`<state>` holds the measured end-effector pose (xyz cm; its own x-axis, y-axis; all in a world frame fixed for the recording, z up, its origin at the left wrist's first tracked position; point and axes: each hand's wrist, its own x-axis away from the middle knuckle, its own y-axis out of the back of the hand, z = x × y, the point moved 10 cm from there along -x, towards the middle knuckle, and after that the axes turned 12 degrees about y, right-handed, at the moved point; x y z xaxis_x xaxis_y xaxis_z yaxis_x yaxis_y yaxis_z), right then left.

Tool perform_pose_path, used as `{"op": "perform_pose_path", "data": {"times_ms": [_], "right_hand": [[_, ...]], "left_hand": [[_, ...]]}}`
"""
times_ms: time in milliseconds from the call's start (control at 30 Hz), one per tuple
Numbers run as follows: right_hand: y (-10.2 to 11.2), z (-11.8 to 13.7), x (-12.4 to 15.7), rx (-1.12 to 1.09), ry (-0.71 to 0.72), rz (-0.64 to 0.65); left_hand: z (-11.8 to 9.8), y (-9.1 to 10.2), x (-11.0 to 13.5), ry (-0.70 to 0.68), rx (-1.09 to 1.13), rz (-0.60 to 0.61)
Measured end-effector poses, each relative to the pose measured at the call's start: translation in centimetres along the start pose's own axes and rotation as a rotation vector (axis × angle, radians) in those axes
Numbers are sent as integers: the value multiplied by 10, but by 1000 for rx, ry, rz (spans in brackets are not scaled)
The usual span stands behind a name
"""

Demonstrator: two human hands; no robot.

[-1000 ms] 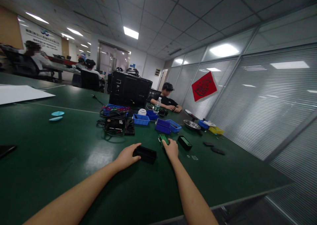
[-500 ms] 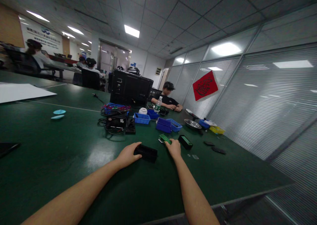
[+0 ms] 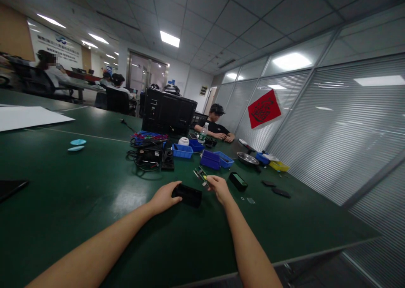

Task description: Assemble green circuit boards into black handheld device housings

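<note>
Tabletop (image 3: 79,195) — left hand (image 3: 164,197) grips black case (image 3: 190,194); red sign (image 3: 263,109) seemingly unreadable.

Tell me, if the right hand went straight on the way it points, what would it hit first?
Probably the dark blue bin, just beyond the small circuit board that the right hand pinches. Depth is unclear, so it might pass beside it.
</note>
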<state>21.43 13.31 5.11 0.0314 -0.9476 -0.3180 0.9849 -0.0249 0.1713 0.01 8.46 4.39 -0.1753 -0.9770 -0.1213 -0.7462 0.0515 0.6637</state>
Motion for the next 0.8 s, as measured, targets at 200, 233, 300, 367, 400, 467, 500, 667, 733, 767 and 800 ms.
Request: {"op": "perform_pose_path", "data": {"times_ms": [200,233,300,367,400,467,500,667,733,767,800], "right_hand": [[-37,39,15,-246,129,201],[-42,43,18,-213,150,236],[-48,47,20,-144,178,276],[-50,45,21,-74,182,292],[-51,43,21,-35,179,301],[-52,39,21,43,177,326],[-53,37,21,78,177,338],[-53,32,21,186,167,365],[-53,32,21,210,168,367],[-52,32,21,221,167,368],[-52,32,21,232,166,371]], "left_hand": [[-1,1,1,-3,6,-5],[-2,1,0,-11,9,-8],[-3,1,0,-26,18,-8],[-3,0,-1,-29,26,-7],[-3,0,-1,-29,29,-6],[-2,-1,-1,-26,33,-5],[-2,-1,-2,-25,37,-4],[0,-3,-2,-50,52,-6],[1,-4,-2,-56,53,-4],[2,-4,-2,-54,54,-4],[3,-4,-3,-50,56,-3]]}}
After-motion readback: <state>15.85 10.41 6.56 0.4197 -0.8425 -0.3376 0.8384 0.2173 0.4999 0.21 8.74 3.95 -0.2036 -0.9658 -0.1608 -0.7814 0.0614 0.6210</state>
